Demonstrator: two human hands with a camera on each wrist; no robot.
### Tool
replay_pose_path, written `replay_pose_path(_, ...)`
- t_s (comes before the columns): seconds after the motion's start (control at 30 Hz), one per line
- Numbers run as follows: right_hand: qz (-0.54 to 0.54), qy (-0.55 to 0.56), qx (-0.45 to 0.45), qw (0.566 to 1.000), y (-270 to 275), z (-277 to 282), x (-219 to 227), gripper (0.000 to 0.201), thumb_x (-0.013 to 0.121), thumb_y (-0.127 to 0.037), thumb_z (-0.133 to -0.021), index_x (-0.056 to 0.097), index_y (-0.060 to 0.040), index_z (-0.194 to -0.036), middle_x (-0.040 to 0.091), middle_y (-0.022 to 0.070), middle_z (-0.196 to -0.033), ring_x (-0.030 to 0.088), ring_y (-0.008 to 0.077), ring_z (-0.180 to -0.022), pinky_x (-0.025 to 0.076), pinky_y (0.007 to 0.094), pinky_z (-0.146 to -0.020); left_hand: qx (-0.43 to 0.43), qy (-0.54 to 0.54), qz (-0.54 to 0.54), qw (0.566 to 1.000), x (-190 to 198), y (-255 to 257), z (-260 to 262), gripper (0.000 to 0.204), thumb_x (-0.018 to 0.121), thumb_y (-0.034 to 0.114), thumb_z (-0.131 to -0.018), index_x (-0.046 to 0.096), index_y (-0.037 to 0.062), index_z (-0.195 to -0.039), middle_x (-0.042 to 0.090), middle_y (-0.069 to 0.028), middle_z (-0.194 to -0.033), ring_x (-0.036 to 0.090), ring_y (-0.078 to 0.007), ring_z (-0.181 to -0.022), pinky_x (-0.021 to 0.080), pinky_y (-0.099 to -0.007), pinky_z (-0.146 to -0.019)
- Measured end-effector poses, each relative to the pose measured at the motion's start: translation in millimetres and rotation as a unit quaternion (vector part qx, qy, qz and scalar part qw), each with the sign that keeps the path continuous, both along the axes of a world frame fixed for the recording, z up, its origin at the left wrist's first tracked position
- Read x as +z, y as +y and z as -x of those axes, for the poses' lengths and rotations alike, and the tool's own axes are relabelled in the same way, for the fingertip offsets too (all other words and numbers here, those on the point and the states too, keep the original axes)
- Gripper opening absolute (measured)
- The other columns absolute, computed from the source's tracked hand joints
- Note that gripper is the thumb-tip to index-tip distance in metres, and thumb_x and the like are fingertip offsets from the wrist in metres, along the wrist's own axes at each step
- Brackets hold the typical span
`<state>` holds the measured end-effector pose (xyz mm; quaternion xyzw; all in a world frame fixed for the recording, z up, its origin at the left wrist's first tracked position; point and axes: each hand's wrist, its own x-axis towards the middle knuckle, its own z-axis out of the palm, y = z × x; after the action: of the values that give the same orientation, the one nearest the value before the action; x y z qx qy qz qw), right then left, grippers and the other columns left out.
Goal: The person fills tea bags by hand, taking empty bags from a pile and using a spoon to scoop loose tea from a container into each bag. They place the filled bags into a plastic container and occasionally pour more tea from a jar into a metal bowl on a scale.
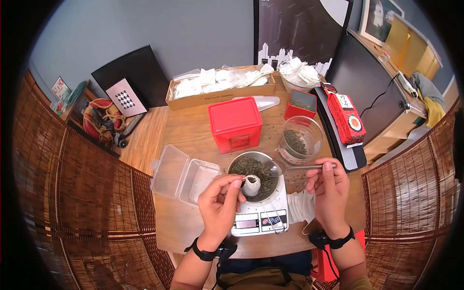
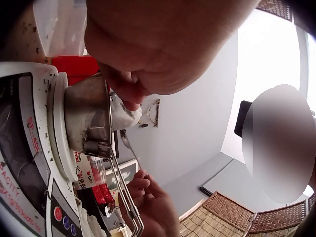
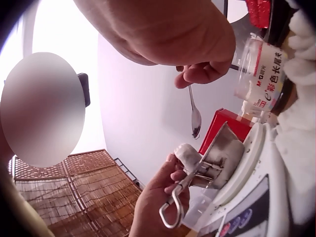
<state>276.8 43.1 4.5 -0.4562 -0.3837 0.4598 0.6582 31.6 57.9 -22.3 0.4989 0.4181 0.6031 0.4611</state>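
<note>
My left hand pinches the rim of a small white filter bag, its mouth open and dark leaves inside. The bag is held over a metal cup of loose dried tea leaves. This cup, its wire handle folded out toward me, rests on a white digital scale. In my right hand is a metal spoon, gripped by the handle. Its bowl is over the cup's right side, and a few leaves cling to it in the right wrist view.
Left of the cup lies an open clear plastic box. A lidded red tin stands behind, with a clear tub of leaves and a smaller open red tin to its right. White bags lie beside the scale.
</note>
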Motion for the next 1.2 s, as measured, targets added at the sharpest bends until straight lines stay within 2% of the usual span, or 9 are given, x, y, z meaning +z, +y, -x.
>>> replay_pose_path(0.07,-0.01,0.027,0.003,1.0,-1.5,2.3,7.1,0.028,0.055,-0.028,-0.118,0.064,-0.0021,-0.124,0.076,0.0122,-0.098,0.067,0.0127,-0.071,0.051,0.0267,-0.066,-0.012,-0.017,0.012,1.0,2.5,-0.7,-0.2,0.015,0.065,0.004,-0.111,0.074,-0.0057,-0.117,0.079,-0.0135,-0.104,0.069,-0.0097,-0.069,0.049,-0.0207,-0.051)
replay_pose_path(0.2,-0.017,0.012,0.016,1.0,-5.3,8.7,19.8,0.03,0.055,-0.029,-0.118,0.064,-0.0017,-0.126,0.075,0.0118,-0.098,0.068,0.0125,-0.073,0.051,0.0264,-0.067,-0.02,-0.023,0.017,0.999,1.8,-0.5,0.7,0.016,0.064,0.004,-0.111,0.074,-0.0071,-0.118,0.079,-0.015,-0.106,0.07,-0.0112,-0.069,0.051,-0.0216,-0.05)
replay_pose_path(0.47,-0.083,-0.144,0.048,0.985,-14.0,16.6,28.1,0.026,0.052,-0.021,-0.119,0.062,0.0009,-0.127,0.075,0.0112,-0.104,0.069,0.0117,-0.079,0.053,0.0257,-0.071,-0.035,-0.031,0.021,0.999,2.0,0.4,1.6,0.019,0.064,0.003,-0.11,0.074,-0.0096,-0.12,0.079,-0.0168,-0.108,0.072,-0.0139,-0.069,0.052,-0.0228,-0.049)
replay_pose_path(0.77,-0.137,-0.229,0.064,0.962,-23.2,18.6,31.1,0.025,0.052,-0.019,-0.119,0.061,0.0026,-0.129,0.077,0.0157,-0.11,0.071,0.0129,-0.082,0.055,0.0267,-0.073,-0.039,-0.042,0.02,0.998,0.5,0.3,2.1,0.019,0.064,0.003,-0.11,0.074,-0.0096,-0.12,0.079,-0.0167,-0.107,0.072,-0.0138,-0.069,0.052,-0.0228,-0.049)
replay_pose_path(0.87,-0.184,-0.185,0.033,0.965,-29.1,17.7,21.4,0.025,0.052,-0.017,-0.118,0.06,0.0029,-0.129,0.078,0.0166,-0.11,0.072,0.0136,-0.082,0.056,0.0267,-0.071,-0.037,-0.042,0.021,0.998,2.3,0.3,1.9,0.019,0.064,0.004,-0.111,0.074,-0.0096,-0.12,0.079,-0.0166,-0.107,0.072,-0.0135,-0.069,0.053,-0.0228,-0.049)
replay_pose_path(1.07,-0.163,-0.227,0.05,0.959,-35.1,15.3,8.2,0.023,0.053,-0.015,-0.117,0.06,0.003,-0.13,0.078,0.0181,-0.111,0.073,0.0142,-0.08,0.055,0.0255,-0.068,-0.037,-0.038,0.029,0.998,1.9,0.3,1.7,0.019,0.063,0.004,-0.111,0.074,-0.0095,-0.12,0.079,-0.0165,-0.106,0.071,-0.0133,-0.068,0.053,-0.0231,-0.049)
replay_pose_path(1.2,-0.17,-0.211,0.033,0.962,-36.0,14.4,8.0,0.023,0.053,-0.013,-0.117,0.06,0.0037,-0.13,0.078,0.0186,-0.111,0.074,0.0146,-0.082,0.055,0.0257,-0.069,-0.04,-0.037,0.031,0.998,1.0,0.1,2.1,0.019,0.063,0.004,-0.111,0.073,-0.0093,-0.12,0.079,-0.0169,-0.107,0.071,-0.0136,-0.068,0.053,-0.0232,-0.049)
